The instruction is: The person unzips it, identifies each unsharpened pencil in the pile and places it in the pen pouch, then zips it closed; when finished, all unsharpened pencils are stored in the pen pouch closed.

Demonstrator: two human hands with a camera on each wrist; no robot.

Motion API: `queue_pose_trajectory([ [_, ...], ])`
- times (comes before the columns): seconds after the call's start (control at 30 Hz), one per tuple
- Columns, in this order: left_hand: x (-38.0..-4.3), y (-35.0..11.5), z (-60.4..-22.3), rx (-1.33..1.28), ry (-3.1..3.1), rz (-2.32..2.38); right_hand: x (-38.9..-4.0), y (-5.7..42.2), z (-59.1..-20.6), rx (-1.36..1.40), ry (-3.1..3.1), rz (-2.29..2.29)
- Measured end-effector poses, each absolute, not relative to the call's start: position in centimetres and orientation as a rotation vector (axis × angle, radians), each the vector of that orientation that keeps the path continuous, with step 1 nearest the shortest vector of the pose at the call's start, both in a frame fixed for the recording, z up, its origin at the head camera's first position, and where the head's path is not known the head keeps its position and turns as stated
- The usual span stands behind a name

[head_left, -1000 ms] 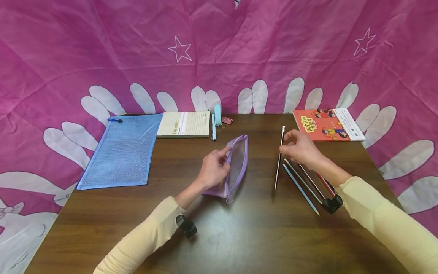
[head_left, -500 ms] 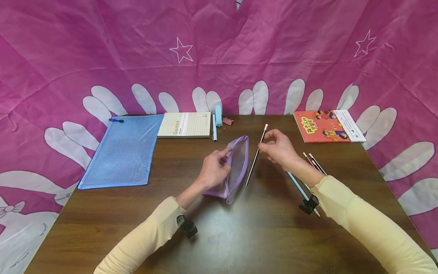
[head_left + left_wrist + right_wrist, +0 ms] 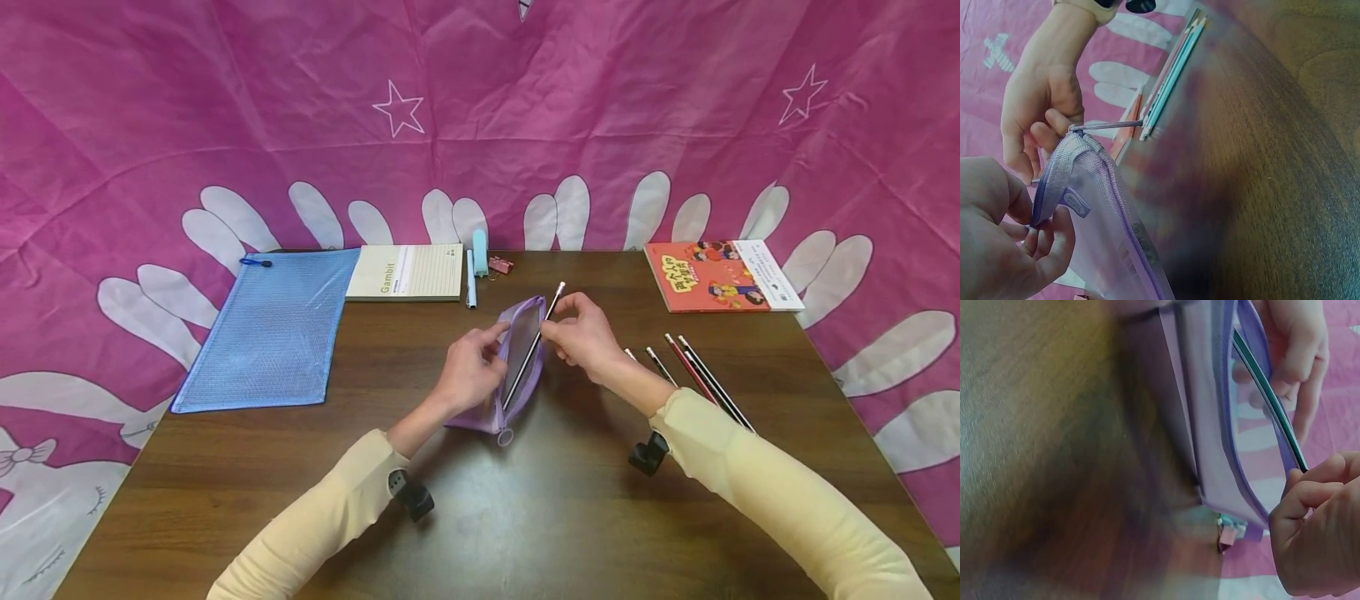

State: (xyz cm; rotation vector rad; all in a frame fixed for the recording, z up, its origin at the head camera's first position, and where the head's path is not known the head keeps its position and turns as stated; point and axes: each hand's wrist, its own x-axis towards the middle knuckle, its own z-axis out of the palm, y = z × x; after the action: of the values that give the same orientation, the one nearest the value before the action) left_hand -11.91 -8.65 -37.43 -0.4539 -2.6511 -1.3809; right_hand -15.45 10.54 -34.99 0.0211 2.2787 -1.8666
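Observation:
A purple zip pencil pouch (image 3: 528, 379) stands with its mouth open near the middle of the table. My left hand (image 3: 471, 367) pinches its left edge; in the left wrist view, thumb and fingers (image 3: 1054, 250) grip the zip band. With my right hand (image 3: 581, 337) I pinch a dark pencil (image 3: 534, 343) near its white-tipped upper end. The pencil slants down into the pouch mouth, as the right wrist view shows with its dark green shaft (image 3: 1266, 394) inside the opening. Several more pencils (image 3: 701, 375) lie right of the pouch, partly hidden by my right forearm.
A blue mesh zip folder (image 3: 270, 333) lies at the left beside a notebook (image 3: 405, 272). Behind the pouch are a light blue pen (image 3: 471, 279), a light blue stapler (image 3: 480, 252) and a red clip (image 3: 500, 265). An orange book (image 3: 712, 277) lies at the back right.
My right hand has moved left with the pencil, from above the other pencils to the pouch, and the pencil's lower end is now inside the mouth. My left hand has stayed put.

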Motion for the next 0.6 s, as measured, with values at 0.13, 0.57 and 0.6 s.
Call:
queue_pose_trajectory([
  [0.13,-12.0,-8.6,-37.3,-0.439,-2.653,-1.382,-15.0,9.8,-35.2,0.037,2.281,-1.834],
  [0.57,-11.9,-8.6,-37.3,-0.424,-2.639,-1.366,-14.9,8.4,-35.5,0.041,2.340,-1.721],
  [0.6,-11.9,-8.6,-37.3,-0.423,-2.636,-1.368,-14.9,8.4,-35.4,0.042,2.339,-1.712],
])
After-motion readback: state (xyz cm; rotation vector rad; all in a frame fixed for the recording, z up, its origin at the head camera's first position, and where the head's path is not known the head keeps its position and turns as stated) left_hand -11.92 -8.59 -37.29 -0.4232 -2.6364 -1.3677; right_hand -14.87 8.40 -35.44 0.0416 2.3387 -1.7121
